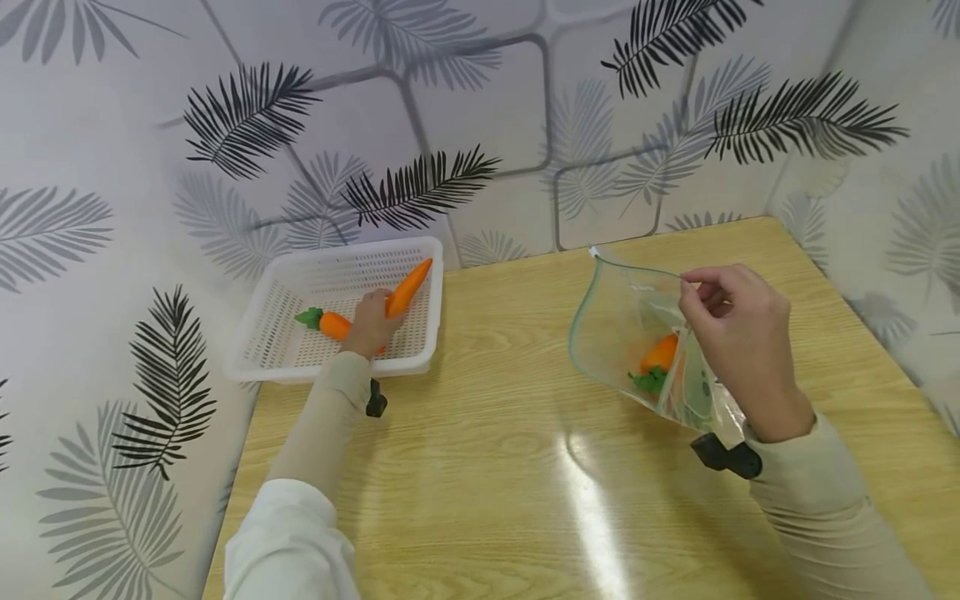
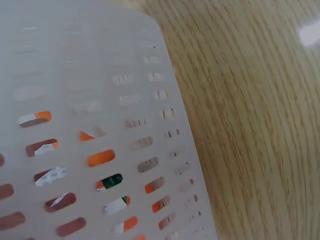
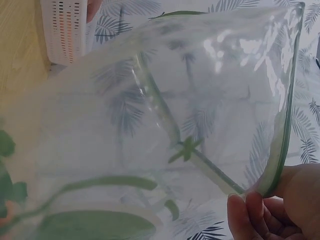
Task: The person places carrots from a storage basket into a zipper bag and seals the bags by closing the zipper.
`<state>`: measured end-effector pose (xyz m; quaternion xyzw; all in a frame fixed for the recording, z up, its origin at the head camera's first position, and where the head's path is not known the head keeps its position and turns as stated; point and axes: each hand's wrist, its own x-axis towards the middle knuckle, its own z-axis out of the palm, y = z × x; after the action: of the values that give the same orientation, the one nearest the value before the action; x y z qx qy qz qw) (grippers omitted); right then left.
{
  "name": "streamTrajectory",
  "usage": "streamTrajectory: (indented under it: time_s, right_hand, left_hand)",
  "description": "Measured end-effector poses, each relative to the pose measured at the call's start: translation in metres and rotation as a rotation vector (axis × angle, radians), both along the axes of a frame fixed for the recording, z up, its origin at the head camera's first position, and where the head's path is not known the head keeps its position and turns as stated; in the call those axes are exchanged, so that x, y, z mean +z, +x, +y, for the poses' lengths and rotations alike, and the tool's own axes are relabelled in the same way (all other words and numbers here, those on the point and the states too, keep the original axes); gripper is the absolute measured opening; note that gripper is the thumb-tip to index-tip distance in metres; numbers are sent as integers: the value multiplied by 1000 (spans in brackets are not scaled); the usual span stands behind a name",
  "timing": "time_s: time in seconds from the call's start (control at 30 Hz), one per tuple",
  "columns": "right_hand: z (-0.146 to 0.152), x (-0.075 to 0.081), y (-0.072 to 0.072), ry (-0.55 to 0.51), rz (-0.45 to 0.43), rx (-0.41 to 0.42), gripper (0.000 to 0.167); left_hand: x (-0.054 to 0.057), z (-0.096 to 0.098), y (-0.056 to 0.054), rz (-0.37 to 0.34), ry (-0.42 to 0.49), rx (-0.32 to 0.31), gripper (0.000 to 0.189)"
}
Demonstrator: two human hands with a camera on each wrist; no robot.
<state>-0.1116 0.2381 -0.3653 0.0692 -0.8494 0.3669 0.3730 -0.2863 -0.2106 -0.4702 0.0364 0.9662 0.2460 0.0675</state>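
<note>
In the head view my left hand (image 1: 367, 323) reaches into a white slotted plastic basket (image 1: 258, 354) and grips an orange carrot (image 1: 411, 287), its tip pointing up and right. Beneath that hand lies a second carrot (image 1: 334, 325) with a green top. On the right, my right hand (image 1: 750, 333) pinches the rim of a clear zip bag (image 1: 607, 325), whose mouth gapes open. Inside the bag is a carrot (image 1: 660, 354) with its leafy end low. The left wrist view shows only the basket's wall (image 2: 100, 65), with orange and green through the slots.
A wooden table (image 1: 480, 467) carries the basket at back left and the bag at right. Patterned wall covering (image 1: 495, 108) with feather prints rises directly behind. A white zip slider (image 1: 594, 252) sits at the bag's upper left corner.
</note>
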Motion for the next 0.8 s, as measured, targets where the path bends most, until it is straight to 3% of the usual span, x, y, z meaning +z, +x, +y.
streamTrajectory:
  time_s: [0.2, 0.37, 0.53, 0.8]
  right_hand:
    - [0, -1, -1, -1, -2, 3, 13]
    - [0, -3, -2, -1, -5, 8, 13]
    - [0, -4, -3, 4, -9, 7, 13]
    - [0, -4, -5, 2, -32, 7, 14]
  left_hand:
    - [-7, -2, -6, -52, -36, -24, 57]
    - [-11, -6, -6, -38, -93, -17, 53]
    - [-9, -5, -3, -76, -80, -49, 52]
    - [-10, -4, -3, -159, -88, -39, 56]
